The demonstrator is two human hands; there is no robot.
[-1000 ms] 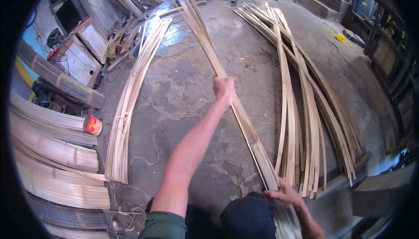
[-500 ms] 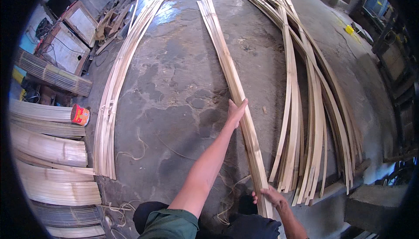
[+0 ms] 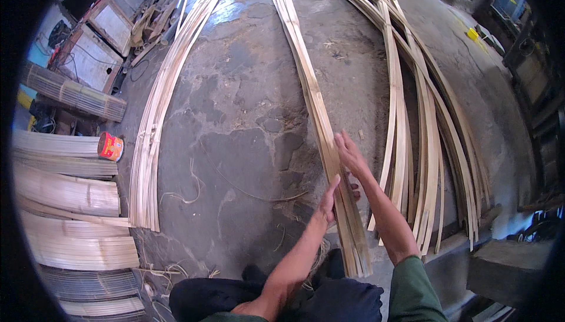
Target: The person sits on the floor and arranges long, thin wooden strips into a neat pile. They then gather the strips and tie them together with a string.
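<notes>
A long bundle of pale split bamboo strips (image 3: 306,81) slants from the far middle of the floor toward me, its near end raised by my knees. My left hand (image 3: 326,205) is wrapped round it from beneath, thumb on the left side and fingertips showing on the right. Slightly farther up, my right hand (image 3: 349,155) lies along the bundle's right side with fingers stretched out, apparently touching it. On the right, a loose crossing pile of bamboo strips (image 3: 421,128) spreads over the floor. Another narrow bundle of strips (image 3: 154,128) lies to the left.
Stacked bamboo slat pieces (image 3: 76,195) line the left edge, with a red tin (image 3: 110,146) on them. A rolled slat mat (image 3: 73,91) and a white-panelled cabinet (image 3: 88,57) stand beyond. A concrete block (image 3: 509,263) is at the near right. Thin fibres litter the concrete floor (image 3: 235,163).
My right hand has let go of the near end and moved up along the bundle's right side. My left hand has slid nearer to me. The bundle's far end appears farther away.
</notes>
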